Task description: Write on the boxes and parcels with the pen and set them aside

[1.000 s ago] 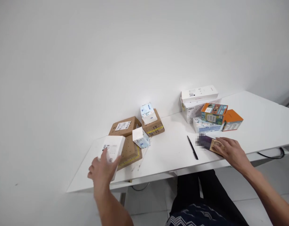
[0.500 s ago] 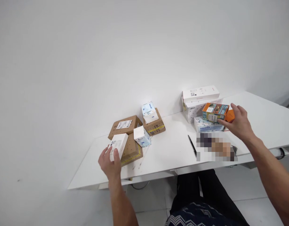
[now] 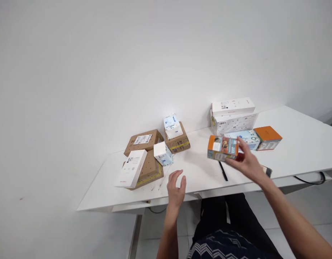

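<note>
My right hand point(image 3: 247, 163) grips a small orange and teal printed box point(image 3: 222, 147) by its right end, holding it above the table. Over the table's front edge, my left hand point(image 3: 176, 189) is empty, thumb and fingers apart. Left of it a long white box point(image 3: 131, 169) leans on a brown cardboard box point(image 3: 149, 169). A small white and blue box point(image 3: 163, 153) rests tilted against that carton. Beyond my right hand lie a white and blue tissue pack point(image 3: 248, 138), partly hidden, and an orange-topped box point(image 3: 268, 135).
Against the wall, another brown carton point(image 3: 144, 141) lies at the left; a white and blue pack point(image 3: 173, 126) tops a third carton point(image 3: 179, 144). A white box point(image 3: 233, 107) sits on a larger white box point(image 3: 234, 123). A black pen point(image 3: 223, 171) lies on the white table point(image 3: 195, 172).
My left hand has let go of the long white box and moved right. My right hand has carried the orange and teal box leftward, off the tissue pack.
</note>
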### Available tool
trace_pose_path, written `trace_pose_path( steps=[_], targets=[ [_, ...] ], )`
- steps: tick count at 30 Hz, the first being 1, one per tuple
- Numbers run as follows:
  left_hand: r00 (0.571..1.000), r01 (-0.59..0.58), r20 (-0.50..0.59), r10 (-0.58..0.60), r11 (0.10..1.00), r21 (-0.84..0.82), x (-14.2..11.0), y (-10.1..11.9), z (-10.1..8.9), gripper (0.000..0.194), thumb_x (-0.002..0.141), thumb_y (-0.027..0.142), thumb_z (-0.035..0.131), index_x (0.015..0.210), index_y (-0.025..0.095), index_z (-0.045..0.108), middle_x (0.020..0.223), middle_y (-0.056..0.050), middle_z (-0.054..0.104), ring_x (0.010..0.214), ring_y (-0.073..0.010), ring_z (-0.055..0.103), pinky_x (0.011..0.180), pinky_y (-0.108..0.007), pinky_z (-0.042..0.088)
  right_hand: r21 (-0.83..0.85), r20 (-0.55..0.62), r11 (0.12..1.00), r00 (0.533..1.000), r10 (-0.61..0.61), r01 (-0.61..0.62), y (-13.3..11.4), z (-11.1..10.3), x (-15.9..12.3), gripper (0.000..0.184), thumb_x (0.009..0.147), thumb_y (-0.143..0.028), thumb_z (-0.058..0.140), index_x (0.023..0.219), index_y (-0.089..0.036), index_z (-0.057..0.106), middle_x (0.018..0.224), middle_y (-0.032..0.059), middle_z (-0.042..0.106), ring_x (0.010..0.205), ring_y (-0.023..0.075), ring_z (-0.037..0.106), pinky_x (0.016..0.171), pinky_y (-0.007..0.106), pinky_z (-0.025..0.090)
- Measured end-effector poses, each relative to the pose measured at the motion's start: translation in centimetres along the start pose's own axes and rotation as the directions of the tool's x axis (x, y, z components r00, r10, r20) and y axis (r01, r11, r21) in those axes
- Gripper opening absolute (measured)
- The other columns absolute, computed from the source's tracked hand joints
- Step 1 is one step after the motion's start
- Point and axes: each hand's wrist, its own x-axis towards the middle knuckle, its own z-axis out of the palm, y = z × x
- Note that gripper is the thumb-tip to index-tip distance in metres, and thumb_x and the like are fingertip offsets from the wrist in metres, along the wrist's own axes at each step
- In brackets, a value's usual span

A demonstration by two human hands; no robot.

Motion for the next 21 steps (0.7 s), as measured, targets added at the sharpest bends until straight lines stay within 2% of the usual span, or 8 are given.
trace_pose_path(
  steps=[2, 6, 9, 12, 14, 16, 18, 21],
  targets=[
    [0.997, 0.059, 0.064, -0.053, 0.993, -0.103, -0.1, 0.8, 0.9, 0.023, 0.088, 0.027, 0.055, 0.108, 0.020, 0.063, 0.107, -0.010, 0.066, 0.102, -0.0209, 0.061, 0.088, -0.037, 0.051, 0.032, 0.114, 0.999, 0.993, 0.033, -0.037, 0.0, 2.4, -1.7, 0.091, 0.075, -0.042, 0.068, 0.150, -0.025, 0.018, 0.124, 0.0104, 0.060, 0.066, 0.0173, 0.063, 0.058, 0.034, 0.054],
    [0.971, 0.218, 0.162, -0.177, 0.931, -0.293, -0.6, 1.6, 2.1, 0.032, 0.088, 0.030, 0.054, 0.119, 0.022, 0.056, 0.117, -0.010, 0.060, 0.106, -0.0209, 0.059, 0.090, -0.037, 0.050, -0.071, 0.187, 0.997, 0.982, 0.011, 0.003, 0.8, 5.8, -4.0, 0.080, 0.077, -0.041, 0.065, 0.145, -0.022, 0.029, 0.110, 0.0085, 0.068, 0.062, 0.0170, 0.062, 0.058, 0.034, 0.054],
    [0.944, 0.315, 0.215, -0.250, 0.877, -0.363, -1.2, 1.8, 2.6, 0.039, 0.087, 0.029, 0.056, 0.125, 0.024, 0.050, 0.124, -0.011, 0.054, 0.106, -0.0203, 0.058, 0.091, -0.038, 0.050, -0.235, 0.183, 0.960, 0.977, -0.109, 0.151, 1.2, 6.8, -4.5, 0.070, 0.079, -0.041, 0.064, 0.141, -0.020, 0.037, 0.125, 0.0120, 0.062, 0.090, 0.0246, 0.066, 0.075, 0.038, 0.055],
    [0.921, 0.368, 0.277, -0.274, 0.845, -0.389, -1.6, 2.2, 3.0, 0.041, 0.086, 0.027, 0.056, 0.126, 0.025, 0.049, 0.126, -0.010, 0.050, 0.108, -0.0203, 0.056, 0.092, -0.038, 0.049, -0.458, 0.213, 0.827, 0.943, -0.254, 0.326, 1.0, 7.0, -4.2, 0.065, 0.079, -0.043, 0.064, 0.135, -0.016, 0.046, 0.130, 0.0135, 0.060, 0.103, 0.0314, 0.059, 0.084, 0.044, 0.051],
    [0.916, 0.366, 0.308, -0.256, 0.848, -0.383, -1.7, 2.5, 3.4, 0.041, 0.085, 0.025, 0.056, 0.125, 0.027, 0.050, 0.128, -0.009, 0.049, 0.113, -0.0215, 0.054, 0.092, -0.039, 0.049, -0.539, 0.268, 0.735, 0.911, -0.314, 0.412, 0.6, 7.2, -3.8, 0.064, 0.078, -0.043, 0.065, 0.133, -0.014, 0.049, 0.124, 0.0133, 0.063, 0.097, 0.0321, 0.058, 0.083, 0.046, 0.049],
    [0.930, 0.313, 0.306, -0.206, 0.879, -0.360, -1.7, 2.6, 3.7, 0.040, 0.085, 0.023, 0.055, 0.124, 0.027, 0.052, 0.130, -0.009, 0.046, 0.120, -0.0234, 0.050, 0.094, -0.040, 0.048, -0.561, 0.304, 0.690, 0.889, -0.342, 0.457, 0.4, 7.6, -3.5, 0.062, 0.078, -0.041, 0.066, 0.132, -0.015, 0.051, 0.123, 0.0128, 0.063, 0.097, 0.0332, 0.055, 0.083, 0.049, 0.048],
    [0.950, 0.228, 0.280, -0.139, 0.920, -0.319, -1.6, 2.7, 4.1, 0.039, 0.085, 0.020, 0.053, 0.124, 0.026, 0.054, 0.131, -0.010, 0.045, 0.125, -0.0245, 0.046, 0.099, -0.043, 0.045, -0.524, 0.331, 0.704, 0.877, -0.350, 0.479, 0.5, 8.1, -3.3, 0.058, 0.077, -0.040, 0.066, 0.130, -0.019, 0.052, 0.126, 0.0123, 0.061, 0.102, 0.0346, 0.053, 0.086, 0.052, 0.047],
    [0.961, 0.122, 0.270, -0.061, 0.969, -0.216, -1.5, 2.4, 4.3, 0.040, 0.085, 0.019, 0.050, 0.124, 0.024, 0.055, 0.133, -0.012, 0.044, 0.125, -0.0254, 0.045, 0.103, -0.046, 0.042, -0.367, 0.374, 0.808, 0.869, -0.326, 0.461, 1.2, 8.8, -3.3, 0.056, 0.078, -0.037, 0.066, 0.130, -0.025, 0.049, 0.133, 0.0123, 0.053, 0.113, 0.0336, 0.051, 0.093, 0.051, 0.046]
  ],
)
